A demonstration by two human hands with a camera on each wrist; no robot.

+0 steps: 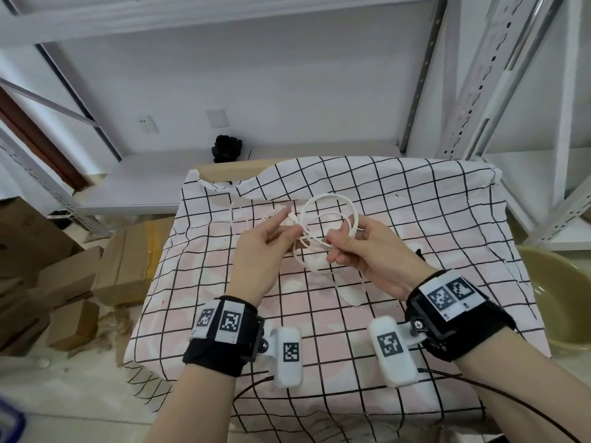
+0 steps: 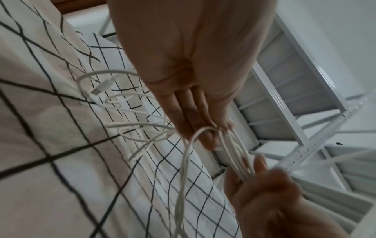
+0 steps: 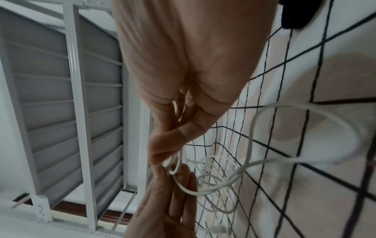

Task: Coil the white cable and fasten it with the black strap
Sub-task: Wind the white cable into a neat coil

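Observation:
The white cable [image 1: 354,215] is gathered into several loose loops held above the checked cloth [image 1: 415,203]. My left hand [image 1: 292,230] pinches the strands between thumb and fingers, index finger extended. My right hand [image 1: 332,247] grips the same bundle from the other side, the two hands nearly touching. A connector end [image 1: 292,216] sticks out near the left index finger. The left wrist view shows the left hand [image 2: 215,135] pinching the cable [image 2: 234,149]. The right wrist view shows the right hand [image 3: 167,154] curled round the cable [image 3: 251,140]. A small black piece, probably the strap [image 1: 419,253], lies on the cloth behind the right hand.
Cardboard boxes [image 1: 128,266] are stacked on the floor to the left. White metal shelving [image 1: 479,91] stands behind and to the right. A beige basin [image 1: 559,298] sits low on the right. A black object [image 1: 226,148] rests on the rear shelf.

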